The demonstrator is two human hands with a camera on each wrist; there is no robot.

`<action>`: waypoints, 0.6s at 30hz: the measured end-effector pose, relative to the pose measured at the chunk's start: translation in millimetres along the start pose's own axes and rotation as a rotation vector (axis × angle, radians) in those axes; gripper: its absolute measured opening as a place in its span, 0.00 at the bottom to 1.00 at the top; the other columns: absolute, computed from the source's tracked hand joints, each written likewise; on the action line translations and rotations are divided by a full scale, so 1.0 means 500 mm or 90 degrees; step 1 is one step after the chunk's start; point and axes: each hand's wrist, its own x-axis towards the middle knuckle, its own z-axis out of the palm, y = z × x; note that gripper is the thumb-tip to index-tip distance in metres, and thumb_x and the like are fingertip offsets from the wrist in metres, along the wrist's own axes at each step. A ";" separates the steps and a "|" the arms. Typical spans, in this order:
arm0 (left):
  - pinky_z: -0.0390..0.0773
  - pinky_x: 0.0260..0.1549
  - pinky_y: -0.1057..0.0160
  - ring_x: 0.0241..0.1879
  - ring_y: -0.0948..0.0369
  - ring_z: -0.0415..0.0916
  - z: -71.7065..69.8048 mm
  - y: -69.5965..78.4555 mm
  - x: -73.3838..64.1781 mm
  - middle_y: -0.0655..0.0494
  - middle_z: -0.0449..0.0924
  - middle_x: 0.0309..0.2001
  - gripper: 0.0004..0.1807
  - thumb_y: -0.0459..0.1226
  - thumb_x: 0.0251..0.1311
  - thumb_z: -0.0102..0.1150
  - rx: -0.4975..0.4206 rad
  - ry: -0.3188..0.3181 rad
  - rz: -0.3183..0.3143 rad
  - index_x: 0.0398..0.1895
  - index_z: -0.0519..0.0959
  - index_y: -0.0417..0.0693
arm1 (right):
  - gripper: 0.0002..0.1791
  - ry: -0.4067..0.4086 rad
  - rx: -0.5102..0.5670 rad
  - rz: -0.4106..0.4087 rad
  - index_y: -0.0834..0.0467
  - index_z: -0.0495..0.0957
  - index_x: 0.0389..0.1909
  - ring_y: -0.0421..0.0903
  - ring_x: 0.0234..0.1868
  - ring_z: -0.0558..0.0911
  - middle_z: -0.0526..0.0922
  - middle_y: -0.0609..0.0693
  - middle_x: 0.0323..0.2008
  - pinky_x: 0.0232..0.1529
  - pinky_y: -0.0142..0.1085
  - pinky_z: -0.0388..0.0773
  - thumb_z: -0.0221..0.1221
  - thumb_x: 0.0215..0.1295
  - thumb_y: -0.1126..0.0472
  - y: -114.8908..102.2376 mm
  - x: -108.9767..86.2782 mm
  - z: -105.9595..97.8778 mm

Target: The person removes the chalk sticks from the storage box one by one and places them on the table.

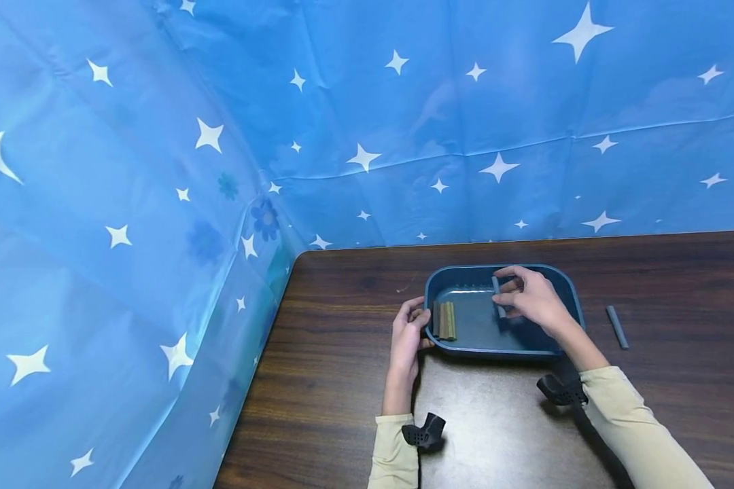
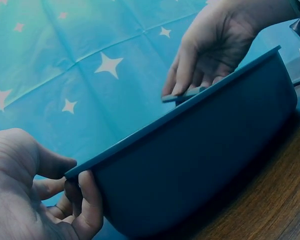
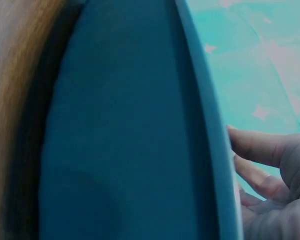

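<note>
your left hand [image 1: 408,337] grips the dark blue plastic tray [image 1: 563,292], which holds seemingly two tan sticks [image 1: 447,320]; your right hand [image 1: 531,299] pinches a grey stick [image 1: 497,293], its long axis running away from you.

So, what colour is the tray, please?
Dark blue tray, clearest in the head view.

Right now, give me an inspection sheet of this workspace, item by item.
Surface: dark wood-grain table.
Job's things: dark blue plastic tray; short grey stick over the tray; olive-brown sticks lying side by side at its left end.
Clutter: a second grey stick on the table, right of the tray.
Hands: left hand grips the tray's left rim; right hand pinches the short grey stick.
Cables: nothing seen.
Surroundings: blue star-printed sheet behind and to the left.
</note>
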 end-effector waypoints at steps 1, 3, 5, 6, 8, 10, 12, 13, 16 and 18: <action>0.73 0.16 0.71 0.31 0.62 0.72 0.000 0.001 0.000 0.48 0.76 0.42 0.20 0.31 0.70 0.56 0.001 0.000 0.002 0.63 0.75 0.34 | 0.29 0.007 0.004 0.002 0.71 0.65 0.71 0.62 0.46 0.86 0.78 0.74 0.55 0.44 0.51 0.87 0.60 0.73 0.68 0.001 -0.002 -0.006; 0.73 0.16 0.71 0.31 0.62 0.73 0.000 0.002 0.000 0.48 0.77 0.42 0.20 0.31 0.70 0.55 0.005 0.000 0.003 0.63 0.75 0.34 | 0.29 0.018 0.017 0.001 0.71 0.65 0.71 0.64 0.48 0.85 0.77 0.74 0.56 0.45 0.51 0.86 0.60 0.73 0.68 0.003 -0.006 -0.018; 0.73 0.16 0.71 0.31 0.61 0.73 0.000 0.002 0.000 0.47 0.77 0.42 0.20 0.31 0.71 0.55 0.009 -0.001 0.003 0.64 0.75 0.34 | 0.30 0.025 0.026 0.002 0.71 0.64 0.72 0.65 0.50 0.84 0.76 0.75 0.57 0.46 0.52 0.86 0.59 0.74 0.68 0.008 -0.011 -0.032; 0.73 0.16 0.71 0.31 0.61 0.73 0.000 0.001 0.000 0.47 0.77 0.43 0.20 0.31 0.71 0.55 0.010 -0.001 0.002 0.64 0.75 0.34 | 0.30 0.027 0.027 0.002 0.71 0.63 0.73 0.66 0.51 0.83 0.76 0.75 0.57 0.46 0.52 0.86 0.59 0.74 0.68 0.010 -0.014 -0.039; 0.73 0.17 0.71 0.31 0.61 0.73 -0.001 0.001 0.000 0.46 0.77 0.43 0.20 0.32 0.71 0.55 0.011 0.000 0.000 0.64 0.74 0.34 | 0.31 0.026 0.030 0.001 0.72 0.62 0.73 0.66 0.52 0.82 0.75 0.76 0.58 0.46 0.51 0.86 0.59 0.75 0.68 0.016 -0.019 -0.054; 0.73 0.17 0.71 0.31 0.61 0.73 0.000 0.001 -0.001 0.47 0.77 0.43 0.21 0.32 0.71 0.55 0.009 0.000 0.000 0.64 0.74 0.34 | 0.31 0.028 0.029 0.000 0.72 0.62 0.74 0.65 0.52 0.82 0.74 0.76 0.59 0.46 0.50 0.86 0.59 0.75 0.67 0.020 -0.024 -0.068; 0.73 0.17 0.71 0.31 0.61 0.73 0.000 0.002 -0.002 0.47 0.77 0.43 0.21 0.32 0.71 0.55 0.006 0.000 -0.001 0.64 0.74 0.34 | 0.31 0.032 0.028 -0.004 0.72 0.61 0.74 0.63 0.51 0.84 0.74 0.76 0.59 0.46 0.50 0.86 0.58 0.75 0.67 0.022 -0.030 -0.081; 0.73 0.17 0.71 0.31 0.61 0.73 0.001 0.003 -0.003 0.47 0.77 0.43 0.21 0.32 0.71 0.55 0.006 0.000 -0.001 0.64 0.74 0.34 | 0.31 0.034 0.029 -0.004 0.72 0.62 0.74 0.60 0.50 0.84 0.74 0.76 0.59 0.46 0.50 0.86 0.58 0.75 0.67 0.024 -0.033 -0.088; 0.73 0.17 0.71 0.31 0.61 0.72 0.002 0.003 -0.003 0.49 0.77 0.43 0.20 0.32 0.71 0.55 0.008 0.001 -0.003 0.64 0.75 0.35 | 0.31 0.044 0.023 -0.004 0.72 0.62 0.74 0.50 0.46 0.86 0.74 0.76 0.59 0.45 0.49 0.86 0.58 0.75 0.66 0.029 -0.043 -0.105; 0.73 0.17 0.71 0.31 0.61 0.72 0.003 0.003 -0.003 0.49 0.77 0.43 0.20 0.32 0.71 0.55 0.008 0.001 -0.003 0.64 0.75 0.35 | 0.31 0.051 0.016 -0.004 0.72 0.61 0.74 0.41 0.42 0.85 0.75 0.75 0.58 0.45 0.47 0.87 0.58 0.76 0.65 0.033 -0.049 -0.117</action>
